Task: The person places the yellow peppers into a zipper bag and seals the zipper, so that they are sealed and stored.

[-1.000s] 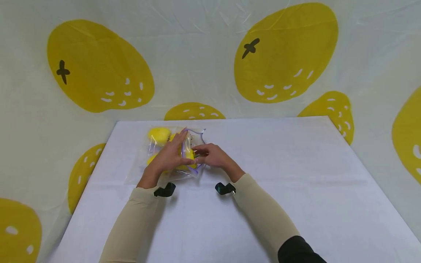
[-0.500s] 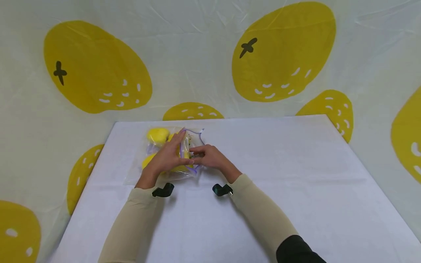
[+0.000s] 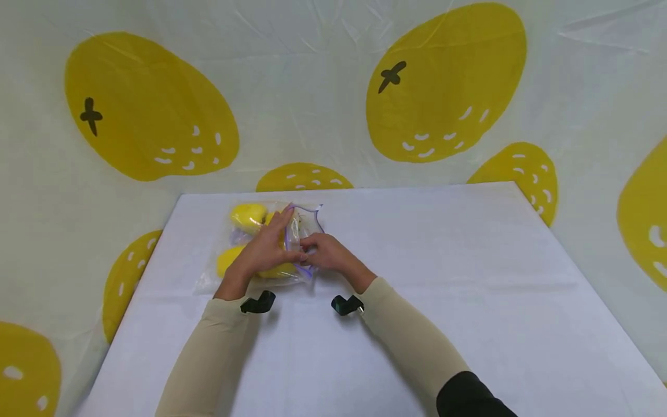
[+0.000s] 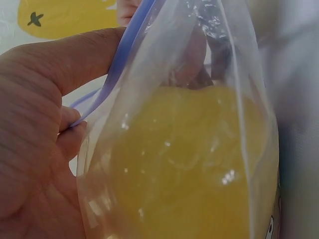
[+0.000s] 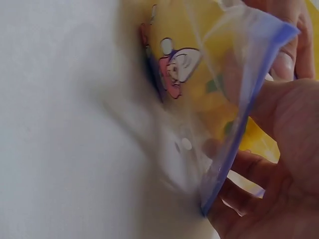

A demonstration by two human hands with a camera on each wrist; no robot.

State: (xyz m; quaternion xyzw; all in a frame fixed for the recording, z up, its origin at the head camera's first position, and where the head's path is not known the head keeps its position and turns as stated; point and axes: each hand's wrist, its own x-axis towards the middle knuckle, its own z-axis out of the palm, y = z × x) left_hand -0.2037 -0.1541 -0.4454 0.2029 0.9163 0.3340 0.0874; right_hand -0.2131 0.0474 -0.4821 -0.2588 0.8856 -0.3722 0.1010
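A clear zip bag [image 3: 211, 278] with a purple zip strip lies at the far left of the table, its mouth facing right. Rounded, glossy yellow fruit-like things [image 3: 249, 216] fill it. My left hand [image 3: 264, 249] lies over the bag and pinches the edge of its mouth, with the zip strip [image 4: 117, 64] between thumb and fingers. My right hand [image 3: 328, 255] reaches into the mouth, its thumb and fingertips inside around a yellow fruit-like thing [image 5: 258, 133]. Green bits show on it through the plastic. The fingertips are partly hidden by the bag.
A white cloth covers the table [image 3: 443, 278]. Behind it hangs a pale sheet [image 3: 307, 87] printed with large yellow fruit shapes. Cartoon print [image 5: 177, 69] shows on the bag's side. A dark camera mount sits at each wrist.
My right hand has moved left, deeper into the bag's mouth, carrying the yellow fruit-like thing inside. The lower yellow thing in the bag has shifted left. My left hand stays nearly still.
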